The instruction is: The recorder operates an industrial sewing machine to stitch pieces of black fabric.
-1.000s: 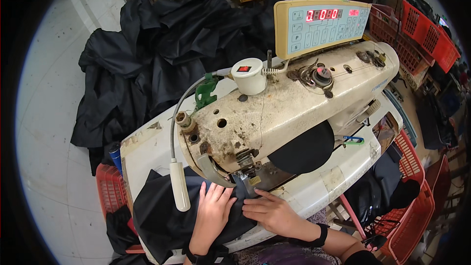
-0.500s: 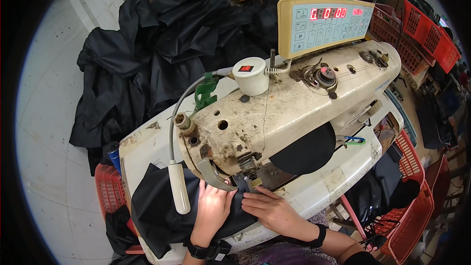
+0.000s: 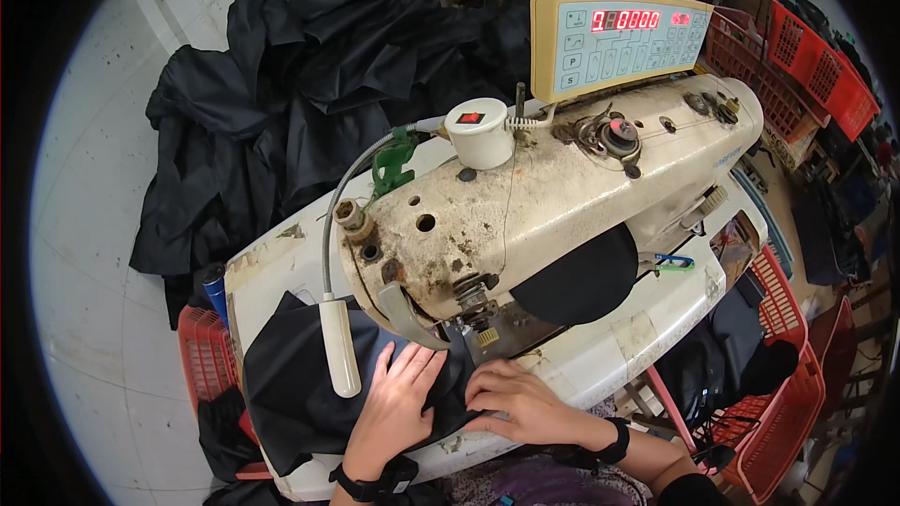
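Observation:
A piece of black fabric (image 3: pixel 300 394) lies on the white sewing table under the head of a worn cream sewing machine (image 3: pixel 441 215). My left hand (image 3: pixel 396 405) rests flat on this fabric, fingers stretched toward the presser foot area, which the machine head partly hides. To its right, my right hand (image 3: pixel 520 401) has curled fingers and thumb closed on the fabric's edge near the front of the table. A white gooseneck lamp (image 3: pixel 339 347) hangs down just left of the needle area. Under the machine arm lies a rounded black piece (image 3: pixel 581 276).
A heap of black fabric (image 3: pixel 281 103) covers the far left. The control panel (image 3: pixel 623 42) is lit red above the machine. Small thread snips (image 3: pixel 670 263) lie on the table's right side. Red baskets (image 3: pixel 783 422) stand at lower right, another red basket (image 3: pixel 208 356) at left.
My left hand has come back from the needle toward me and flattened on the fabric. My right hand has curled its fingers on the fabric's edge. The panel's lit display has changed.

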A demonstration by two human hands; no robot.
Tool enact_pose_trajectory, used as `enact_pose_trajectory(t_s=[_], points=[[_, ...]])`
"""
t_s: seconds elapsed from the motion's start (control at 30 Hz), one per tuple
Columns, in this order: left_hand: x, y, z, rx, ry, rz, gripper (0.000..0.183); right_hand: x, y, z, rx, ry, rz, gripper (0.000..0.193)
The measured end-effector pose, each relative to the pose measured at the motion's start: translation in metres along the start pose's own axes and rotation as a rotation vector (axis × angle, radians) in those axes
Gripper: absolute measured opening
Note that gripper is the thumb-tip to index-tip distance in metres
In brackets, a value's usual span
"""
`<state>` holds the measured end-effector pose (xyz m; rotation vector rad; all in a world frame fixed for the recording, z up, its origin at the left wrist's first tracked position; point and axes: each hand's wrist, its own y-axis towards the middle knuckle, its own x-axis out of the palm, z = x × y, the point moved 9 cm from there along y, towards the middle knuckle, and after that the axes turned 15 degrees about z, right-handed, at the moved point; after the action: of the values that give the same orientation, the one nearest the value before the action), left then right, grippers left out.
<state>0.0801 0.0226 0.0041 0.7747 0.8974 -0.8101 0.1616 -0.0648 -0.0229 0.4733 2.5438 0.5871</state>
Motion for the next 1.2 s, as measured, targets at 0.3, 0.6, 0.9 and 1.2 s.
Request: enact_pose_trajectory(t_s=[0.3, 0.6, 0.9, 1.2], points=[[0.003, 0.001, -0.002, 0.084, -0.166, 0.067, 0.036, 0.019, -0.010, -0.005, -0.103, 0.215, -0.171, 0.029], [0.005, 0.005, -0.003, -0.064, -0.134, 0.192, 0.034, 0.012, -0.006, -0.005, -0.083, 0.237, -0.113, 0.025], [0.008, 0.016, 0.006, -0.117, 0.073, 0.359, 0.027, 0.008, -0.005, -0.001, -0.046, 0.207, -0.082, 0.023], [0.016, 0.023, 0.018, -0.121, 0.256, 0.296, 0.029, 0.007, -0.004, 0.003, -0.008, 0.206, -0.060, 0.020]])
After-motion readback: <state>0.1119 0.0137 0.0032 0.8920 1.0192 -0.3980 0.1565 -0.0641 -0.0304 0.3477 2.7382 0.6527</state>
